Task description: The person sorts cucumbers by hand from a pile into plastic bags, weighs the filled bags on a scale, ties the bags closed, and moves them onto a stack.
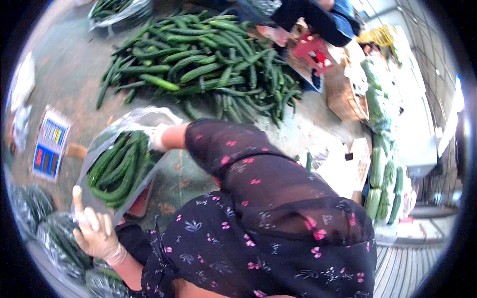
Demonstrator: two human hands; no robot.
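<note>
A clear plastic bag (pixel 158 118) of long green cucumbers (pixel 117 169) stands with its mouth wide before me, over what looks like a scale's platform. At the bag's far right rim is my right hand (pixel 158 137), in a pale glove, closed on the plastic; its fingers are partly hidden. My left hand (pixel 95 232), also gloved, is near the bag's lower left edge. Its forefinger points outward and the other fingers are loosely bent, with nothing visible in them. Left of the bag, the blue-and-white display panel (pixel 51 144) of a scale stands upright with red digits lit.
A big heap of cucumbers (pixel 198 54) covers the floor ahead. Filled bags (pixel 62 243) lie at lower left, another bag (pixel 119 14) at far left. A wicker basket (pixel 343 94), a red crate (pixel 313 52) and a person (pixel 318 20) are at far right, beside stacked bagged vegetables (pixel 380 184).
</note>
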